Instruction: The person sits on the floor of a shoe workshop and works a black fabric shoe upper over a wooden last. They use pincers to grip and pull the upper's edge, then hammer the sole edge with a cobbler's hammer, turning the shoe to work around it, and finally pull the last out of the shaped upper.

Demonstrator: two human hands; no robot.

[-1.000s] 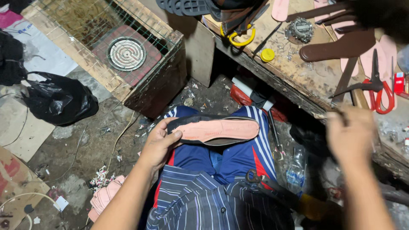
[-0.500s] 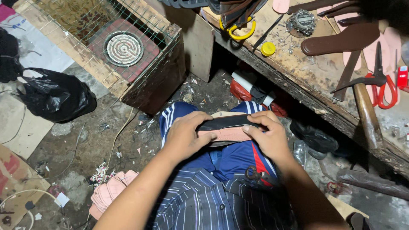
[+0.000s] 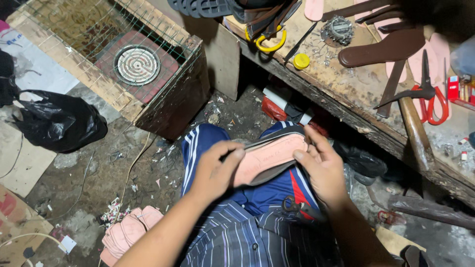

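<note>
Over the lap, left hand (image 3: 213, 170) and right hand (image 3: 321, 165) clasp a pink insole (image 3: 269, 157).

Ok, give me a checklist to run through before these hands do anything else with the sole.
1. Left hand grips the pink sole: ok.
2. Right hand holds its other end: ok.
3. Sole sits over the lap, away from the workbench: ok.
4. Dark layer under the pink face lines up all round: cannot tell.
5. Red-handled scissors lie on the bench, apart from both hands: ok.
6. Stack of pink soles rests on the floor by the left arm: ok.
</note>
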